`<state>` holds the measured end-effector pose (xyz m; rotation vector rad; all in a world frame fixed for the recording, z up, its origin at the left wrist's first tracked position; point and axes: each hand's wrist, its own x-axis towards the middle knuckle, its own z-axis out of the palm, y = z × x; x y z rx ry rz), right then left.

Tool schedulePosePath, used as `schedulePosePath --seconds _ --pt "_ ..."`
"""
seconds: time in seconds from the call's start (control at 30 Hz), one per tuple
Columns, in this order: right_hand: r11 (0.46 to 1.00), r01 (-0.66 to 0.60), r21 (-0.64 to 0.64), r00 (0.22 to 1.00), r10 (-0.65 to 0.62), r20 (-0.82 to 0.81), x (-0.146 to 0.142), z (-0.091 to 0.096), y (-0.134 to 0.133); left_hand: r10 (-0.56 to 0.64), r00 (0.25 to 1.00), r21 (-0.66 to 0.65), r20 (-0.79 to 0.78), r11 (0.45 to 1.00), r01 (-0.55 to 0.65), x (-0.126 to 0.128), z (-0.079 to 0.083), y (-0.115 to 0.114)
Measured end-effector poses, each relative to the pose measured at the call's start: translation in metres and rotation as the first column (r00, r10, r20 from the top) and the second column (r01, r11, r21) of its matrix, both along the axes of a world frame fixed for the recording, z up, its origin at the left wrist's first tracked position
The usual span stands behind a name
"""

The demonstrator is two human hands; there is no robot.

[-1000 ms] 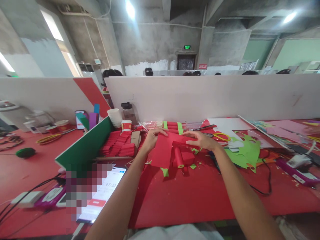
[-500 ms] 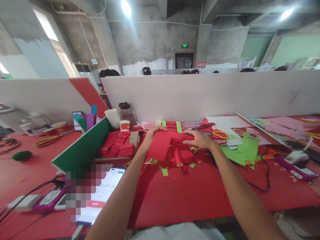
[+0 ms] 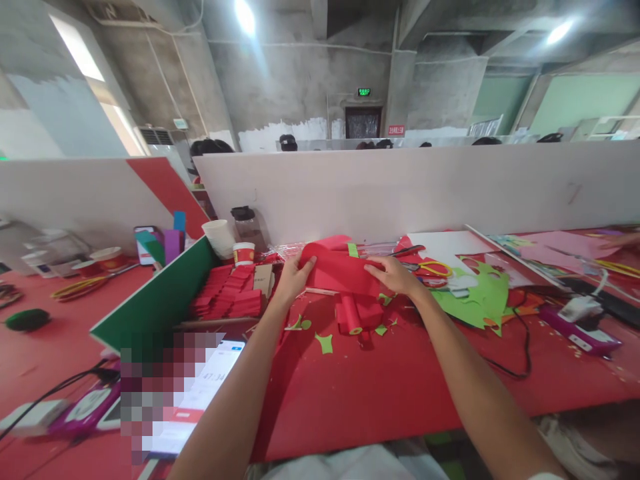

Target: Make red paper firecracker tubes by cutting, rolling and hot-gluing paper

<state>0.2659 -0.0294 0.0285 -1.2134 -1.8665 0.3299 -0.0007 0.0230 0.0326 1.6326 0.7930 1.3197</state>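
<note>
A sheet of red paper (image 3: 343, 270) is stretched between my two hands above the table, its left end curling upward. My left hand (image 3: 293, 277) pinches the left end with the thumb in front. On the right end, the thumb and fingers of my right hand (image 3: 397, 275) are closed. Under the sheet lies a red paper roll (image 3: 351, 313) with a green end, against a red block-like piece (image 3: 373, 315). Green paper scraps (image 3: 325, 343) lie in front of it. A red piece with a green band (image 3: 353, 250) shows behind the sheet, partly covered.
At left, folded red paper pieces (image 3: 225, 293) fill a tray beside a green board (image 3: 155, 293); a lit phone (image 3: 205, 393) lies nearer. Yellow-handled scissors (image 3: 435, 269) and cut green paper (image 3: 475, 297) are at right. A white partition (image 3: 400, 193) stands behind. Another person's hand (image 3: 625, 241) shows far right.
The red sheet, which hung down at its left, is now raised and spread level. My left hand has turned so its thumb lies over the paper. The view has shifted slightly.
</note>
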Motion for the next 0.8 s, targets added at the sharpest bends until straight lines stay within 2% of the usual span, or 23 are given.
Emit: schedulePosePath --seconds 0.1,0.23,0.33,0.43,0.5,0.63,0.73,0.8 --pt "1.0 0.007 0.014 0.998 -0.006 -0.067 0.003 0.0 0.003 -0.043 0.999 -0.028 0.033 0.999 0.044 0.0 -0.001 0.002" --pt "0.995 -0.102 0.004 0.989 0.102 -0.11 0.008 0.006 0.001 -0.058 0.996 -0.055 0.064 0.997 0.061 -0.001 -0.002 0.001" --pt "0.991 -0.132 -0.005 0.979 0.129 -0.16 0.011 0.008 0.0 -0.046 0.997 -0.062 0.06 0.997 0.05 -0.005 0.002 -0.003" --pt "0.994 -0.11 -0.002 0.968 0.106 -0.226 0.013 0.008 0.0 -0.089 0.996 -0.104 0.005 0.991 0.089 -0.009 0.008 -0.011" --pt "0.996 -0.085 0.005 0.968 0.084 -0.237 0.013 0.008 0.001 -0.07 0.998 -0.101 0.0 0.992 0.07 -0.01 0.012 -0.014" --pt "0.999 -0.035 0.033 0.979 0.04 -0.201 0.015 0.012 0.0 -0.041 0.997 -0.122 0.059 0.991 0.048 -0.007 0.014 -0.014" --pt "0.996 -0.024 0.082 0.985 0.038 -0.17 0.016 0.013 -0.001 -0.073 0.99 -0.167 0.121 0.982 0.092 -0.006 0.013 -0.014" --pt "0.994 -0.037 0.107 0.987 0.053 -0.15 0.016 0.013 -0.001 -0.106 0.988 -0.189 0.11 0.974 0.126 -0.007 0.012 -0.014"
